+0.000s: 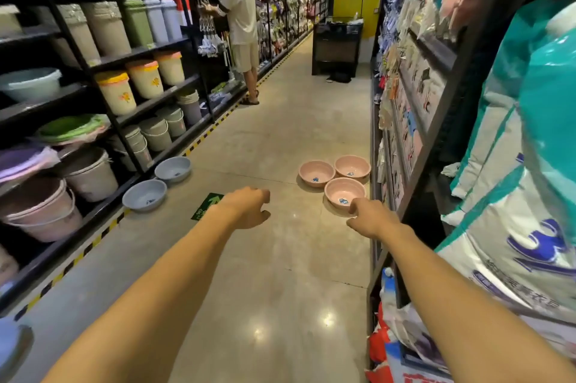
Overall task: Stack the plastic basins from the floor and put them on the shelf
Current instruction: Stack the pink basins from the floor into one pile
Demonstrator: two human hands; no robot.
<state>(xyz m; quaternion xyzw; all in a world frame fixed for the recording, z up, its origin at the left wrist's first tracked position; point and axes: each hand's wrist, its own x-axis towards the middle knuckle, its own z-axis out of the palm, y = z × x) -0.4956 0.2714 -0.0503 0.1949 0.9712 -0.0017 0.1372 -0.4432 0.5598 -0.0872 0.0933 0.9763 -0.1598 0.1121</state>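
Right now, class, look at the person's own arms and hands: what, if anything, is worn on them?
Nothing shows on them. Both forearms are bare up to the frame edge, with no sleeve in view. The left hand and right hand have no gloves, and no watch, ring or band is visible.

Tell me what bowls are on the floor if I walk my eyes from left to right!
nearer grey basin → farther grey basin → left pink basin → nearest pink basin → far right pink basin
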